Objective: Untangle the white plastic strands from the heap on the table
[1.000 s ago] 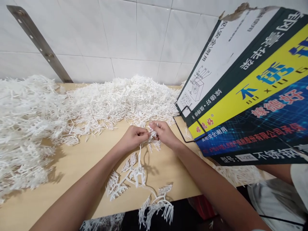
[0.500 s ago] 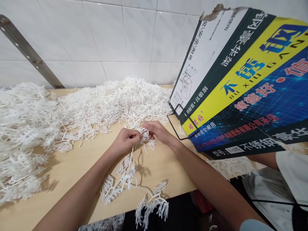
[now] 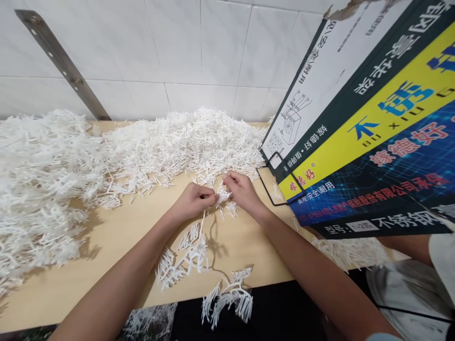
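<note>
My left hand [image 3: 195, 201] is closed, thumb against fingers, on a white branched plastic sprig [image 3: 199, 251]. Its stem drops from that pinch, and fringed branches spread down to the table's front edge, one cluster hanging over it. To the right, my right hand [image 3: 243, 192] is closed too, fingertips pinching a small fringed white piece [image 3: 223, 193] between the two hands. Whether this piece is joined to the sprig I cannot tell. Just behind my hands lies a long heap of small white fringed pieces [image 3: 199, 142].
A larger mound of white branched sprigs [image 3: 39, 189] covers the left of the wooden table [image 3: 117, 255]. At right stands a big printed cardboard box [image 3: 355, 137] with a black wire stand [image 3: 279, 203] at its corner. Another person's sleeve [image 3: 441, 265] shows beyond it. A metal bracket [image 3: 64, 66] is on the tiled wall.
The view has shifted, so everything sits somewhat differently in it. My right hand's fingers have turned upward into a tighter pinch. My left hand still grips the sprig.
</note>
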Tool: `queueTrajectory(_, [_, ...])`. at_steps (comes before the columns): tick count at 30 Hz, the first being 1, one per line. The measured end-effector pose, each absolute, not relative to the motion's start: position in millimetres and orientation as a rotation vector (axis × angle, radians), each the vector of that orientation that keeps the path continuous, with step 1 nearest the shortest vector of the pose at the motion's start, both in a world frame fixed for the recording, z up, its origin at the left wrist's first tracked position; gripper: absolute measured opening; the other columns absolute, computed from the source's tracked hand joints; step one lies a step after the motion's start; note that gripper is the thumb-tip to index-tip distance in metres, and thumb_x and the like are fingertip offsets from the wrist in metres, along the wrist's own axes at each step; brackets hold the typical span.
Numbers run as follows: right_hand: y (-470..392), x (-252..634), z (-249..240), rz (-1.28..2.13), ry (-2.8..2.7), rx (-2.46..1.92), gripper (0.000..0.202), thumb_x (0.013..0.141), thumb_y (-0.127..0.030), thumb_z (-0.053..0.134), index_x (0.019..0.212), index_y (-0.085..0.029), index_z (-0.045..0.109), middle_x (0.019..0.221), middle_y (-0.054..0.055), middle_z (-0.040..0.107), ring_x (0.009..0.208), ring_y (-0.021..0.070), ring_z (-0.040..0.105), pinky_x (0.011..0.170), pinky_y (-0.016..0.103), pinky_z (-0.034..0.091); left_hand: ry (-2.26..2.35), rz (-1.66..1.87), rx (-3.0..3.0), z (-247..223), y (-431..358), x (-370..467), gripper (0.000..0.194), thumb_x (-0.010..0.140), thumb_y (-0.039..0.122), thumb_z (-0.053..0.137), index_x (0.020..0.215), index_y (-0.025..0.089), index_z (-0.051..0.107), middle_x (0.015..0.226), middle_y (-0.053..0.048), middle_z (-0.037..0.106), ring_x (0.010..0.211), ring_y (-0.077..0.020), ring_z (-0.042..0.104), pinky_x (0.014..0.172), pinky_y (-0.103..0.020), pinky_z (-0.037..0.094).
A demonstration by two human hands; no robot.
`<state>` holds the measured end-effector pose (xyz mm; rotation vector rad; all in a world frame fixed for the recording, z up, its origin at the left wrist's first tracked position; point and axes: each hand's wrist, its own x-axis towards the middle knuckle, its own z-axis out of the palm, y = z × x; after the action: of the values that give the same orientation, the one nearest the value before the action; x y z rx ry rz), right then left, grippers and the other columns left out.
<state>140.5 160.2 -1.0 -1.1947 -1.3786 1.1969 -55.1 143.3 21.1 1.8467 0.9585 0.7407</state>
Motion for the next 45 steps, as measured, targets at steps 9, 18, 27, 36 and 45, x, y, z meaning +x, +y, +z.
queueTrajectory(9, [136.4, 141.1, 17.2, 0.749, -1.535, -1.122, 0.030, 0.098, -0.049, 0.052, 0.101, -0.021, 0.064, 0.081, 0.004, 0.060, 0.069, 0.0163, 0.052, 0.063, 0.030, 0.043, 1.172, 0.950, 1.566, 23.2, 140.6, -53.7, 0.041, 0.091, 0.048, 0.060, 0.066, 0.016, 0.064, 0.051, 0.004, 0.041, 0.049, -0.0091, 0.033, 0.049, -0.025, 0.023])
queueTrajectory(18, [89.9, 125.2, 34.8, 0.598, -2.282, -1.025, 0.040, 0.093, -0.053, 0.063, 0.068, -0.021, 0.057, 0.055, -0.002, 0.052, 0.053, 0.0128, 0.044, 0.057, 0.029, 0.028, 1.224, 1.255, 1.191, 31.2, 133.7, -52.7, 0.038, 0.089, 0.047, 0.066, 0.066, 0.017, 0.064, 0.046, 0.005, 0.038, 0.042, -0.0077, 0.033, 0.041, -0.022, 0.021])
queueTrajectory(27, [93.7, 120.8, 24.4, 0.966, -1.990, -0.934, 0.014, 0.088, -0.029, 0.067, 0.099, -0.022, 0.069, 0.072, 0.000, 0.067, 0.060, 0.0142, 0.056, 0.058, 0.026, 0.039, 1.028, 1.421, 1.079, 37.8, 135.7, -53.0, 0.040, 0.086, 0.048, 0.074, 0.108, 0.015, 0.074, 0.054, 0.005, 0.049, 0.047, -0.0098, 0.047, 0.047, -0.024, 0.037])
queueTrajectory(36, [92.7, 117.8, 37.9, 1.382, -1.400, -0.950, 0.024, 0.089, -0.044, 0.067, 0.092, -0.020, 0.067, 0.058, -0.002, 0.060, 0.044, 0.0114, 0.044, 0.044, 0.027, 0.036, 0.984, 1.291, 1.038, 45.1, 133.5, -54.5, 0.062, 0.084, 0.045, 0.077, 0.135, 0.012, 0.063, 0.064, 0.001, 0.062, 0.055, -0.0130, 0.060, 0.053, -0.024, 0.046])
queueTrajectory(45, [96.4, 126.3, 39.4, 1.083, -1.421, -1.013, 0.025, 0.085, -0.041, 0.075, 0.083, -0.022, 0.058, 0.058, -0.005, 0.056, 0.053, 0.0125, 0.049, 0.052, 0.026, 0.039, 0.683, 0.995, 1.210, 46.8, 127.3, -58.5, 0.100, 0.068, 0.033, 0.091, 0.154, 0.027, 0.041, 0.103, -0.006, 0.072, 0.066, -0.0149, 0.069, 0.059, -0.026, 0.054])
